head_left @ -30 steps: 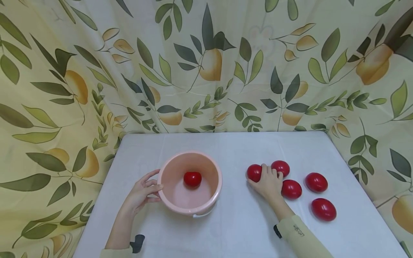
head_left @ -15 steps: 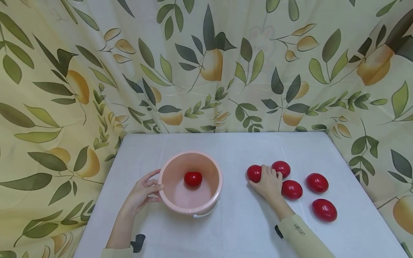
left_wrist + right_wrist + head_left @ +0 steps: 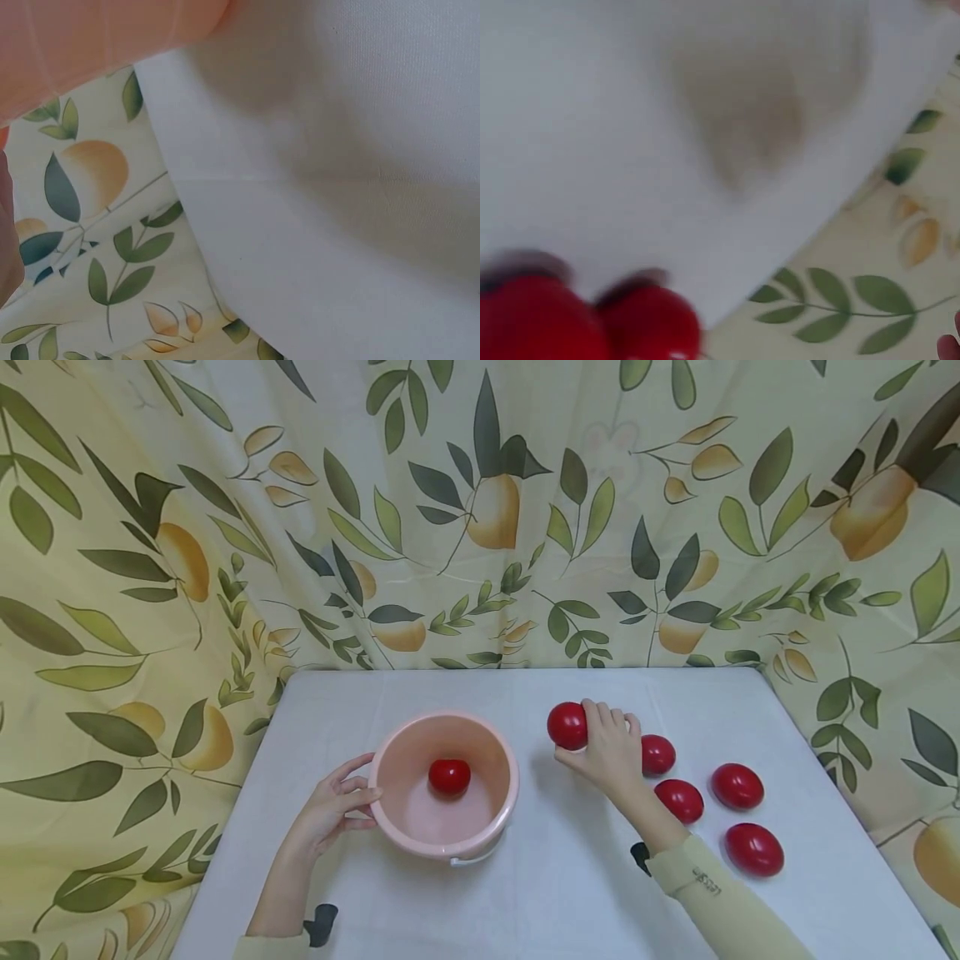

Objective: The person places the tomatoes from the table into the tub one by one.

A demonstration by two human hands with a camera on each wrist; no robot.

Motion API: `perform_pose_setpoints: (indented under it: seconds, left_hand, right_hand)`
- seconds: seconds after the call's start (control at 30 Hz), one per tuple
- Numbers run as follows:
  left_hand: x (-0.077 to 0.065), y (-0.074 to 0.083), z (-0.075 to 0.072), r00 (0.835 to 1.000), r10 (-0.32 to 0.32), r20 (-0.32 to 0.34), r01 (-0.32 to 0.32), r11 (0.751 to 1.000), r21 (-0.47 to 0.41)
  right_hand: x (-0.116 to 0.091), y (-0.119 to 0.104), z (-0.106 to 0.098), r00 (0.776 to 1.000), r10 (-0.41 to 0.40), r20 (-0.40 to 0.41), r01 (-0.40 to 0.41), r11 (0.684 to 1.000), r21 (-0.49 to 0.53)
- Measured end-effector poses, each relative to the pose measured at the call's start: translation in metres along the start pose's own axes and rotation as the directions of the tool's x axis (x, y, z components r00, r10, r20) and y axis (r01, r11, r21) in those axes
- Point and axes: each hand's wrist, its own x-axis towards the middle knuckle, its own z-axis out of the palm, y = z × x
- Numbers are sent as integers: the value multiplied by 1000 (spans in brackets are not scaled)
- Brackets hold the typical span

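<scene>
A pink bucket (image 3: 386, 835) stands on the white table, with one glossy red egg-shaped ball (image 3: 449, 777) inside. My left hand (image 3: 330, 806) holds the bucket's left side, thumb at the rim; in the left wrist view only the bucket's outer wall (image 3: 97, 45) and a sliver of hand show. To the bucket's right, my right hand (image 3: 609, 750) grips another red egg-shaped ball (image 3: 567, 726) above the table, between thumb and fingers. The right wrist view shows only fingertips (image 3: 949, 349) at its edge; the held ball is not seen there.
Several more red egg-shaped balls lie on the right: one behind the right wrist (image 3: 657, 755), one beside the forearm (image 3: 681, 802), and two farther right, an upper ball (image 3: 737, 786) and a lower ball (image 3: 753, 849). A leaf-and-fruit patterned curtain (image 3: 450, 610) hangs behind the table.
My right hand has lifted the leftmost ball from the table and moved it up and slightly left. My left hand and the bucket have stayed in place.
</scene>
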Motion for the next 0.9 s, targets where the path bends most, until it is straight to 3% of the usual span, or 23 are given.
perform_pose_setpoints:
  seconds: [0.2, 0.4, 0.63, 0.9]
  left_hand:
    - [-1, 1, 0, 1000, -3, 2, 3, 1000, -8]
    - [-1, 1, 1, 1000, -14, -14, 14, 1000, 0]
    - [0, 2, 1, 1000, -12, -12, 12, 1000, 0]
    - [1, 0, 0, 1000, -7, -18, 7, 1000, 14]
  right_hand:
    - [13, -35, -29, 988, -119, -96, 124, 991, 44]
    - [16, -74, -40, 960, -262, -96, 267, 962, 50]
    - [13, -116, -31, 900, -432, -53, 434, 900, 47]
    - [10, -150, -10, 807, -581, 104, 581, 813, 35]
